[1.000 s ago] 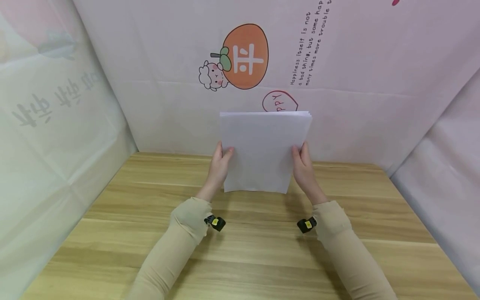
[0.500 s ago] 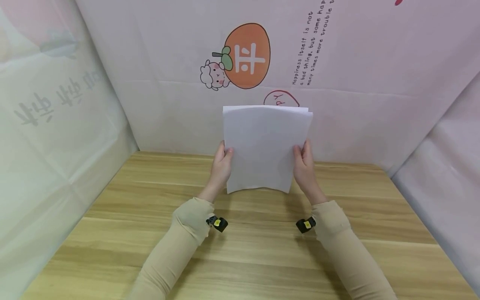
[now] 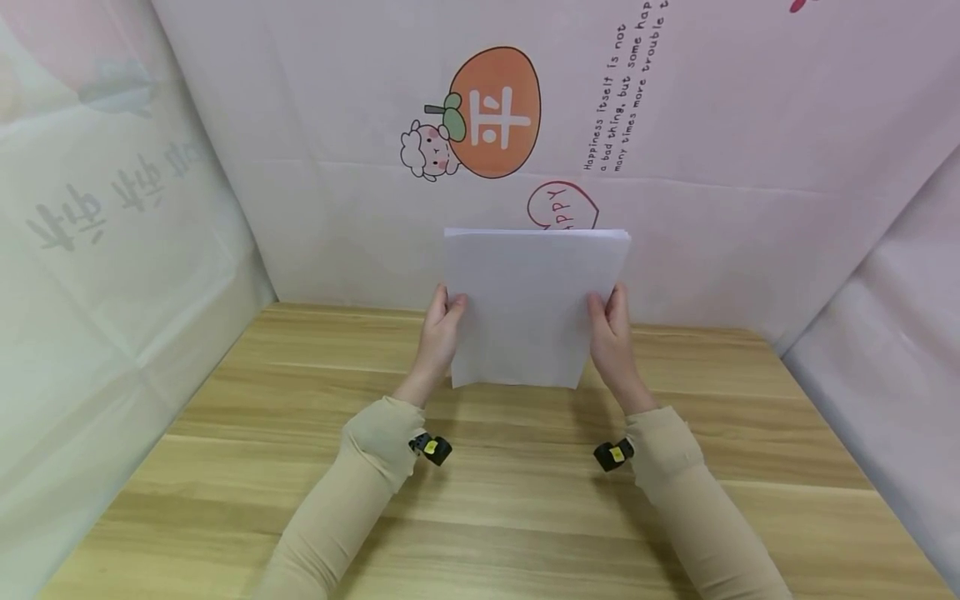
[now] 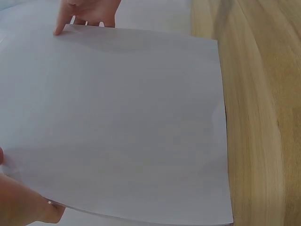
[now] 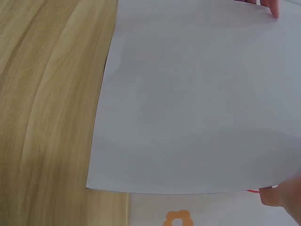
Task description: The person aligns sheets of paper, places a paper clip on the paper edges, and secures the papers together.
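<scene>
A stack of white paper (image 3: 525, 308) is held up, tilted, over the far part of the table in the head view. My left hand (image 3: 437, 340) grips its left edge, thumb on the near face and fingers behind. On the opposite edge my right hand (image 3: 613, 343) holds it the same way. The stack's blank face fills most of the left wrist view, with the left hand (image 4: 23, 202) at the lower left corner. In the right wrist view the right hand (image 5: 287, 195) shows at the lower right. The fingers behind the paper are mostly hidden.
The wooden table (image 3: 510, 500) lies below both arms. A white printed cloth (image 3: 345, 208) with an orange drawing and lettering hangs right behind the table. More pale cloth stands at the left and right sides.
The stack's top edge rose and the sheets bowed half a second ago; now the top edge is lower and the sheets lie flatter. Both hands keep their grip, nearly in place.
</scene>
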The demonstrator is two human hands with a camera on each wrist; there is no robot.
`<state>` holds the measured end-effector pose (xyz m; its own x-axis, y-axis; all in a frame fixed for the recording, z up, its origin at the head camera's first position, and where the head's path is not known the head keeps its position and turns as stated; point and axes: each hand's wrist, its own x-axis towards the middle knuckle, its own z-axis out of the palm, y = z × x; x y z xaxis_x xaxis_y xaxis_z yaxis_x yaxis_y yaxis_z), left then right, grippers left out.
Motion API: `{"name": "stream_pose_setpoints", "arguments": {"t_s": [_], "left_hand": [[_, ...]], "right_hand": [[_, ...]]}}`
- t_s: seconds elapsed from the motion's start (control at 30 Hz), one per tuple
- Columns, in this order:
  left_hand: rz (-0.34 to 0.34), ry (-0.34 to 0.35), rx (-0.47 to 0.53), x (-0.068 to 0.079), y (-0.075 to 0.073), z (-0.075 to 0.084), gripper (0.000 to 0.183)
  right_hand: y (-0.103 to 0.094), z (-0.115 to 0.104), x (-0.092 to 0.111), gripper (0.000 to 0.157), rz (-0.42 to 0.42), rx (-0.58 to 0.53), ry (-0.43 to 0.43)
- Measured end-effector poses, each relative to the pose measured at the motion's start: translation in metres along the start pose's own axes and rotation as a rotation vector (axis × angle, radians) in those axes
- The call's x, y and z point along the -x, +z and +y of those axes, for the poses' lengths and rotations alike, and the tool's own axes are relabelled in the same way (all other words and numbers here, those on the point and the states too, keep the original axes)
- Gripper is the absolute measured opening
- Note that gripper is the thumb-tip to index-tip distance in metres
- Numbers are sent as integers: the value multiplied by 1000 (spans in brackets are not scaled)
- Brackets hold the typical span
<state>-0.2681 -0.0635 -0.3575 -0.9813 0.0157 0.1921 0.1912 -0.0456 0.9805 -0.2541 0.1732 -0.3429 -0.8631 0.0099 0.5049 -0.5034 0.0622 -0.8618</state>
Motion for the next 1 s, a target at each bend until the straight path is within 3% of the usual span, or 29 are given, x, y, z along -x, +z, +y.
{"name": "stream_pose_setpoints", "arguments": {"t_s": [0.13, 0.33, 0.57, 0.83, 1.0], "left_hand": [[-29, 4, 11, 2, -2, 6, 69], [-27, 98, 29, -3, -3, 14, 58], [-42, 204, 29, -10, -2, 23, 43], [16, 134, 26, -8, 2, 37, 58], [23, 141, 43, -8, 5, 42, 59]], "right_hand": [[-1, 3, -4, 31, 23, -21, -16], [-5, 20, -19, 32, 72, -61, -93], [-4, 9, -27, 30, 119, -59, -121], [-4, -4, -31, 30, 126, -42, -124], [-1, -20, -31, 23, 131, -44, -130]]}}
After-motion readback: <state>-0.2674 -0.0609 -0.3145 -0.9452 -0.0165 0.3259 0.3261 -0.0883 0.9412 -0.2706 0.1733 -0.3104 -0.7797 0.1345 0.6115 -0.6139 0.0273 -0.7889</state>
